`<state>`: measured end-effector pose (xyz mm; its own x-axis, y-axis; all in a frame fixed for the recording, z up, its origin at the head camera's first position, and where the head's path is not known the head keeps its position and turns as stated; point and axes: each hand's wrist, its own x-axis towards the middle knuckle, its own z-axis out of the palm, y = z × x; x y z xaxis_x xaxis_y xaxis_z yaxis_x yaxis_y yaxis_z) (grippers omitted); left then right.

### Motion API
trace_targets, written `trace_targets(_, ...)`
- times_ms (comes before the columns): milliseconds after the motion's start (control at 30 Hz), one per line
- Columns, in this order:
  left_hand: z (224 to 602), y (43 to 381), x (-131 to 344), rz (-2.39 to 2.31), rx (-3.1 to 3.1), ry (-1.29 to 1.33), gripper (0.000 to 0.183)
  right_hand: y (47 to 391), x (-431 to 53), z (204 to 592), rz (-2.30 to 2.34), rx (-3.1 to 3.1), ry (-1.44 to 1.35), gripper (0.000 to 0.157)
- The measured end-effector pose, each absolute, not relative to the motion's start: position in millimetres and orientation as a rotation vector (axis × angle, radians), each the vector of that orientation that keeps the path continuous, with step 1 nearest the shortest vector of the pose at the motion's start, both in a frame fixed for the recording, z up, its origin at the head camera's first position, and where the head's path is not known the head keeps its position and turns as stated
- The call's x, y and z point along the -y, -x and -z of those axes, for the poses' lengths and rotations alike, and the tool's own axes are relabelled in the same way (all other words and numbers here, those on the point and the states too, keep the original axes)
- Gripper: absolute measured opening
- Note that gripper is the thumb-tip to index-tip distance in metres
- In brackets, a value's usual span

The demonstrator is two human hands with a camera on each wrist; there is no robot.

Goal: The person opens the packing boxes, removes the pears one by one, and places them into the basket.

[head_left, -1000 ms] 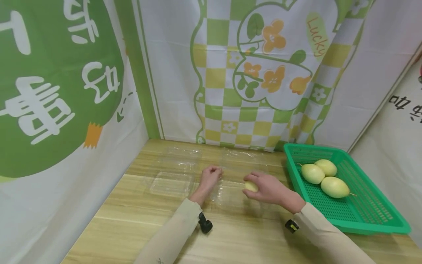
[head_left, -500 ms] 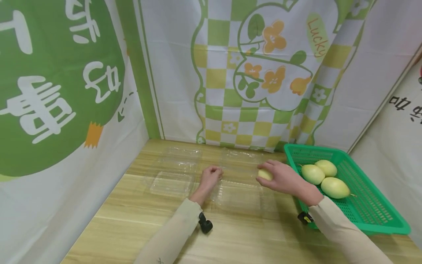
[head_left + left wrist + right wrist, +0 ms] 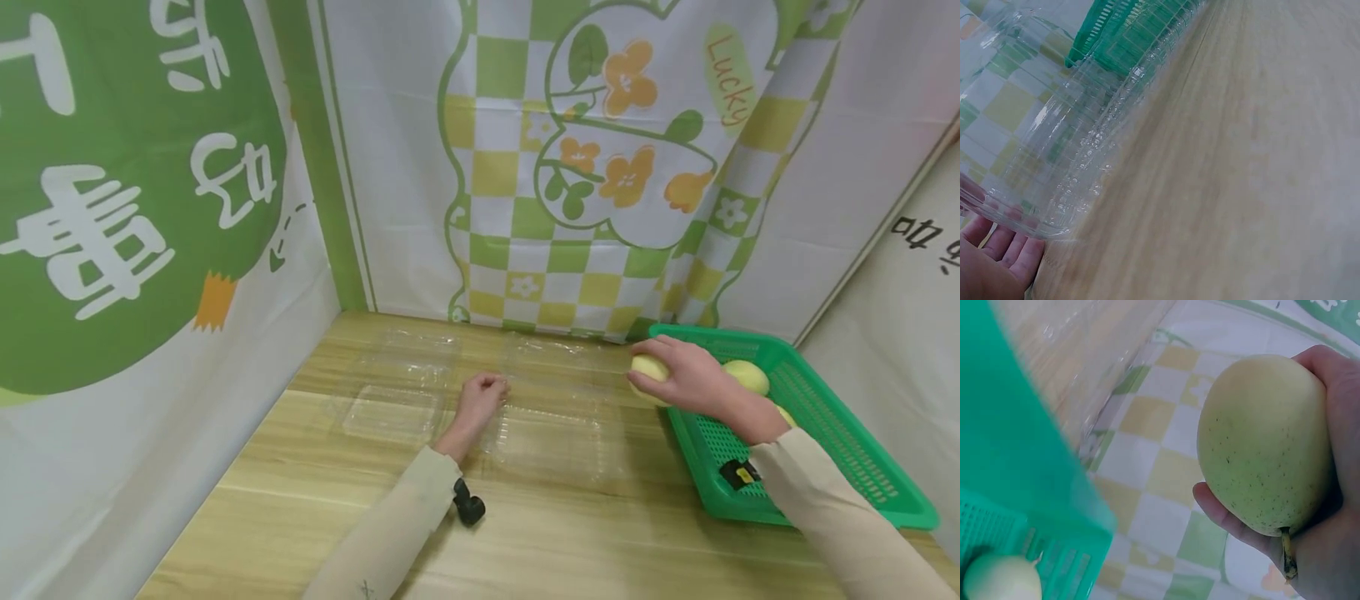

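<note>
In my right hand [image 3: 697, 379] is a pale yellow-green pear [image 3: 647, 373], gripped between thumb and fingers over the left rim of the green basket [image 3: 693, 492]. The right wrist view shows the same pear [image 3: 1260, 437], speckled near its brown stem. My left hand [image 3: 478, 407] pinches the left edge of an opened clear plastic clamshell box [image 3: 551, 437], its lid lying back towards the curtain. Up close in the left wrist view, the bent fingers [image 3: 1007, 247] are right at the rim of that box [image 3: 1054, 169].
More pears [image 3: 746, 377] lie in the basket, partly hidden by my right arm. A second opened clear box [image 3: 393, 412] stands left of my left hand. The wooden table [image 3: 300, 500] ends at a printed curtain [image 3: 570, 250] behind.
My right hand has carried the pear rightward and up, away from the clear box to the basket's left rim. The left hand keeps its place at the box edge.
</note>
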<state>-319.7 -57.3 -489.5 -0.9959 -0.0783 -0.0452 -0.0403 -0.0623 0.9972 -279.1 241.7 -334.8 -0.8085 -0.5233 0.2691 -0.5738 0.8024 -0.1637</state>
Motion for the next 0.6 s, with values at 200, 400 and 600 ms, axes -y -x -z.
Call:
trace_targets(200, 489.5, 320.3, 57.1, 2.221, 2.153, -0.140, 0.023, 285.3, -263.7, 333.8, -0.337, 2.790, -0.798, 0.038)
trace_targets(400, 490.2, 321.5, 57.0, 2.221, 2.149, -0.137, 0.022, 294.8, -288.1, 334.0, -0.364, 2.815, -0.755, 0.041)
trace_targets(600, 490.5, 321.7, 56.5, 2.234, 2.137, -0.138, 0.021, 303.6, -311.2, 341.5, -0.361, 2.852, -0.702, 0.043)
